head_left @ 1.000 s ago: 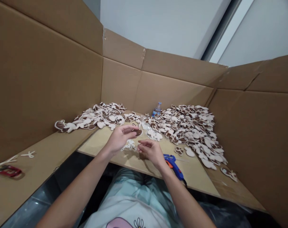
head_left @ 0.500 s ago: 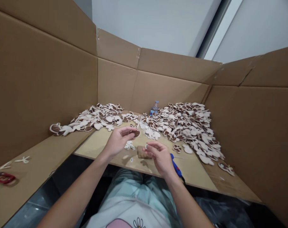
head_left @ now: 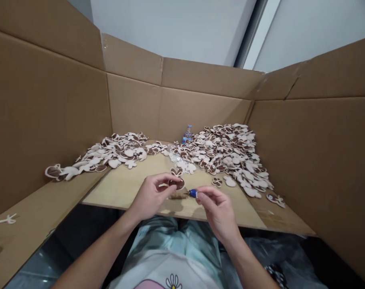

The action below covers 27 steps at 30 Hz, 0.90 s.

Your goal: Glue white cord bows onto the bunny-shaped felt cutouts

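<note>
A brown and white bunny-shaped padded piece (head_left: 177,184) with a cream bow on top is pinched between the thumb and fingers of my left hand (head_left: 151,196). My right hand (head_left: 217,206) is closed around a blue glue gun (head_left: 193,193); its dark narrow tip points left toward the piece. Most of the gun's body is hidden by the hand. Beneath both hands, a brown block (head_left: 178,196) lies on the pale board (head_left: 122,186). A small white bit shows at my right fingertips, too small to name.
A large heap of similar pieces (head_left: 230,148) rises at the right, with a smaller heap (head_left: 119,148) at the left. A water bottle (head_left: 187,134) stands at the back beside clear plastic wrap (head_left: 173,154). Cardboard walls (head_left: 200,96) enclose the table. A cream bow (head_left: 8,219) lies far left.
The blue glue gun has gone from the board right of my right hand into that hand. My left hand has brought the bunny piece lower and nearer. The view has swung slightly right.
</note>
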Available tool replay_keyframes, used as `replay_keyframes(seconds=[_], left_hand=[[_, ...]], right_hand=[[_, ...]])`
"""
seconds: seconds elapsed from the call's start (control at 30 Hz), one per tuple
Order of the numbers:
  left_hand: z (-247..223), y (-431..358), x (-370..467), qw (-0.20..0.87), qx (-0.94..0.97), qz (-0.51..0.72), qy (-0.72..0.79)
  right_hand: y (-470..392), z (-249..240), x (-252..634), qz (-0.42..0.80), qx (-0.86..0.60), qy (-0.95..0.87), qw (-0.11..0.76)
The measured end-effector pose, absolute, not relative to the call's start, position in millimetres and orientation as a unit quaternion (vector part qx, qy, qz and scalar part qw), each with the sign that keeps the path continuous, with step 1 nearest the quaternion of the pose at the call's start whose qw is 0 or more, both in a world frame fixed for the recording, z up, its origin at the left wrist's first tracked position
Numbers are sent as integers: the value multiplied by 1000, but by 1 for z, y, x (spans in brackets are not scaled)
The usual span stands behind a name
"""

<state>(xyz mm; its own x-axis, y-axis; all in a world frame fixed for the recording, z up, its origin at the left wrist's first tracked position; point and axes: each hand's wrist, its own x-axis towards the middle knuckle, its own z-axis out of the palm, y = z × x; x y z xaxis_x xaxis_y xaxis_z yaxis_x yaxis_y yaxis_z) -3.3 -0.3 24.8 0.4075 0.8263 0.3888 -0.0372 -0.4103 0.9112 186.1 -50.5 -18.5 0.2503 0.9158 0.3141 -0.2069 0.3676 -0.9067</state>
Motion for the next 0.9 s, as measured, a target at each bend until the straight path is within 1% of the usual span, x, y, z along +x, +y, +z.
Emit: replay_keyframes(seconds=[0.27,0.43,0.57,0.9], left_hand=[[23,-13,8,460,697,486,258],[19,-19,13,467,671,526,234],[15,-20,16,458,663,545,231],[16,-24,17,439,670,548,242]], right_hand=[[-58,-13,182,384,-403,-472,684],[-60,-16,172,396,-344,-463,714],[-61,-18,168,423,-311,-451,722],[-60,-18,168,409,-327,-457,719]])
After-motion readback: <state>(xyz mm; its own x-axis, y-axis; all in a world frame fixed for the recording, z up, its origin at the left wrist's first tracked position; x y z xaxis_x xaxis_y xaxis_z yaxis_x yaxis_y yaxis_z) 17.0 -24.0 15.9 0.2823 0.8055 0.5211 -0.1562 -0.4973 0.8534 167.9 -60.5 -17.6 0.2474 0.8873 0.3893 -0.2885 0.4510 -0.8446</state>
